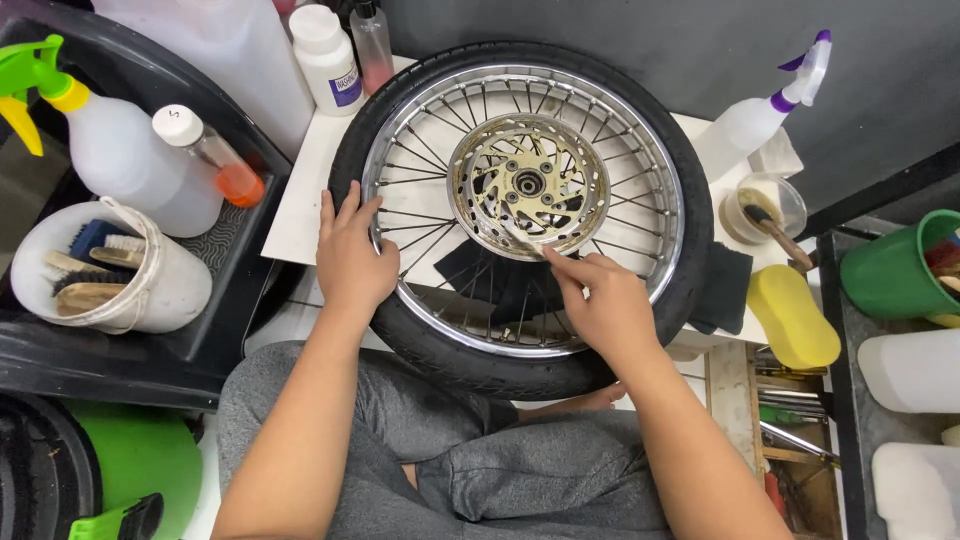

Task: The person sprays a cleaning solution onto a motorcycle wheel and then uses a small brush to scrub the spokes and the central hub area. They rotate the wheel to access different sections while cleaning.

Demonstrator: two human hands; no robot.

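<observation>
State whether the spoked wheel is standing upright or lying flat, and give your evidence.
Lying flat. The wheel shows its full round face to the downward-looking camera, resting on the white board, with the left hand laid on its tyre.

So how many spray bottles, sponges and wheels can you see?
Spray bottles: 2, one green-topped, one purple-topped
Yellow sponge: 1
Spoked wheel: 1
Total: 4

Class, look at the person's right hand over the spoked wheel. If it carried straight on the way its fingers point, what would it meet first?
The right hand points up and left, so it would probably first meet the brake disc, then the hub. Height above the disc is unclear.
</observation>
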